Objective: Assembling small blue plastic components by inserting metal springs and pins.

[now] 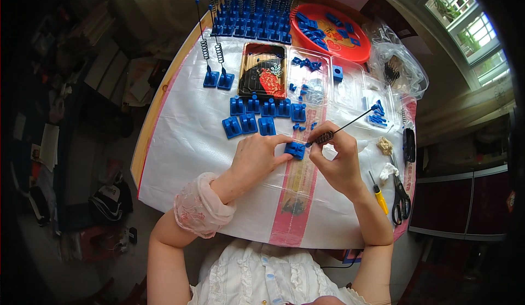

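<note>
My left hand [257, 160] presses a small blue plastic block [295, 149] down on the white table cover [191, 141], fingers on its left side. My right hand [338, 160] pinches a black spring with a long thin rod [342, 128] ending in a blue tip; the spring end meets the block's right side. Just beyond the hands lie two rows of several loose blue blocks [261, 114].
Two finished blocks with upright springs [217, 78] stand at the left; many more [251, 23] at the far edge. A dark tray [263, 78], clear plastic trays [309, 78], a red plate [328, 31], a plastic bag [396, 67], scissors [401, 198] and a yellow screwdriver [378, 193] lie around.
</note>
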Demonstrator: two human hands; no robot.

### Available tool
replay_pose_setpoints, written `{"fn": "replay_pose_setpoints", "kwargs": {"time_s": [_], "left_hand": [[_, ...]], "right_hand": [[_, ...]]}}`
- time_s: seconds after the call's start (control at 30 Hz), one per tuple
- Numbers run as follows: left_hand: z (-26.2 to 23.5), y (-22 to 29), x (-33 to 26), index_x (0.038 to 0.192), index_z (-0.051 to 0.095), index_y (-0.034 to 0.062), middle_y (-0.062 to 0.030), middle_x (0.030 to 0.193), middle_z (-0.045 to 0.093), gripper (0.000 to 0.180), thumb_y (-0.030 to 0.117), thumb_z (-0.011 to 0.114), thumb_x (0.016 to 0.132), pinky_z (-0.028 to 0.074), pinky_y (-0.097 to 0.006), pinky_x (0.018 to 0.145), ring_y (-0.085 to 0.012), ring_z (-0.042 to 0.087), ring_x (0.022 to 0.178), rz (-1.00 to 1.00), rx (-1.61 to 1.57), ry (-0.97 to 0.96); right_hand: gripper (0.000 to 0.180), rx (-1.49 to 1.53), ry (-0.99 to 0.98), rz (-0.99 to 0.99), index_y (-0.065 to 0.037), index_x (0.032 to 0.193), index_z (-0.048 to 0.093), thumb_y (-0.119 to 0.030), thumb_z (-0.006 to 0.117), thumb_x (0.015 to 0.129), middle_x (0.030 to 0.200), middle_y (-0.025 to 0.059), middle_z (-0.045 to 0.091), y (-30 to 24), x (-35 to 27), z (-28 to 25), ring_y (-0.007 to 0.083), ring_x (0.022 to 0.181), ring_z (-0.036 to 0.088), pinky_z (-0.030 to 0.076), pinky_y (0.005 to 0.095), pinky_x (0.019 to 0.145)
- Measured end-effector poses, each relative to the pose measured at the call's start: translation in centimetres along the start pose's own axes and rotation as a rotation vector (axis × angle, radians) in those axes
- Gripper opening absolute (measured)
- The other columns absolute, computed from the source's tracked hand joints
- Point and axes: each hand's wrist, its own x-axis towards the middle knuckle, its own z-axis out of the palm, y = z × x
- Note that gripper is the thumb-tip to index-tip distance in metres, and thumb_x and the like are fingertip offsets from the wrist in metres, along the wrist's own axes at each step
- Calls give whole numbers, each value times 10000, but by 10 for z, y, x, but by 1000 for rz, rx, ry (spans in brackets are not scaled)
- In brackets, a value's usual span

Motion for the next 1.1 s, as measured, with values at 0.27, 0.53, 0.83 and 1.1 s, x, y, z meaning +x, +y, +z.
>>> {"fn": "replay_pose_setpoints", "kwargs": {"time_s": [0.27, 0.53, 0.83, 1.1], "left_hand": [[0, -1, 0, 1147, 773, 233, -66, 608, 675, 357, 330, 830, 807, 526, -334, 561, -209, 662, 530, 11, 5, 7], [0, 0, 0, 1146, 773, 233, -66, 608, 675, 361, 327, 833, 803, 523, -331, 561, -211, 665, 534, -1, 6, -7], [1, -1, 0, 1144, 776, 222, -67, 612, 684, 352, 326, 828, 812, 527, -323, 565, -202, 670, 533, 3, 5, -1], [0, -1, 0, 1146, 775, 229, -60, 608, 680, 341, 316, 822, 820, 524, -321, 560, -197, 665, 528, -3, 9, -11]], "right_hand": [[160, 9, -1, -7, 0, 939, 633, 50, 686, 796, 885, 84, 707, -1, 0, 1, 154, 728, 645, 512, 283, 666], [169, -3, 0, -1, 1, 939, 631, 55, 681, 787, 869, 82, 688, 0, 1, 0, 161, 727, 646, 513, 287, 667], [190, -17, -7, -19, 8, 966, 642, 56, 680, 785, 869, 83, 682, 1, 0, 0, 157, 708, 633, 514, 288, 661], [188, -30, -18, -26, 12, 976, 646, 41, 695, 796, 888, 86, 688, 0, 0, -1, 153, 711, 638, 518, 283, 660]]}}
